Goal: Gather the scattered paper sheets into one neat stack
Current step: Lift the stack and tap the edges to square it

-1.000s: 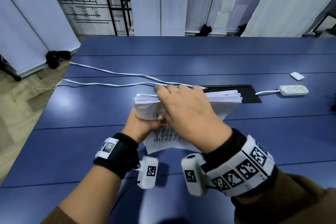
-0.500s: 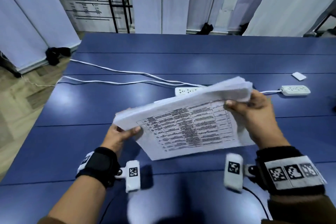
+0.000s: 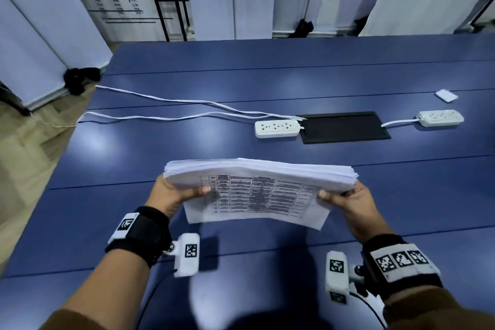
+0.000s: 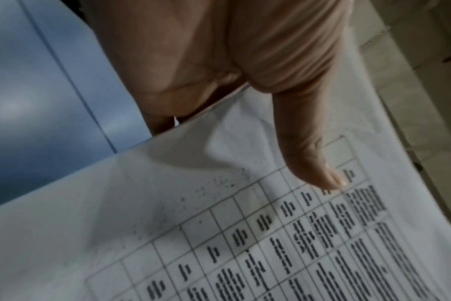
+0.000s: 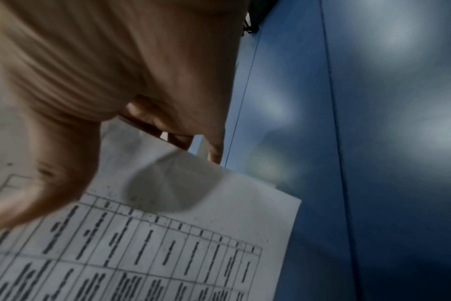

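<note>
A thick stack of white paper sheets (image 3: pixel 257 187) with a printed table on its near face hangs above the blue table (image 3: pixel 267 83), tilted with its top edge away from me. My left hand (image 3: pixel 176 193) grips its left end, thumb on the printed face and fingers behind. My right hand (image 3: pixel 345 198) grips the right end the same way. In the left wrist view the thumb (image 4: pixel 309 154) presses on the printed sheet (image 4: pixel 245 234). The right wrist view shows my right thumb (image 5: pixel 39 193) on the sheet (image 5: pixel 193 244); the other fingers are hidden behind the paper.
Two white power strips (image 3: pixel 277 128) (image 3: pixel 440 118) lie beyond the stack, either side of a black cable hatch (image 3: pixel 345 127). White cords (image 3: pixel 160 104) run off the table's left edge. A small white card (image 3: pixel 446 95) lies far right.
The right hand has left the top of the stack and taken its right end. The stack has been turned from slanted to level, long side across, with both hands now at its ends.
</note>
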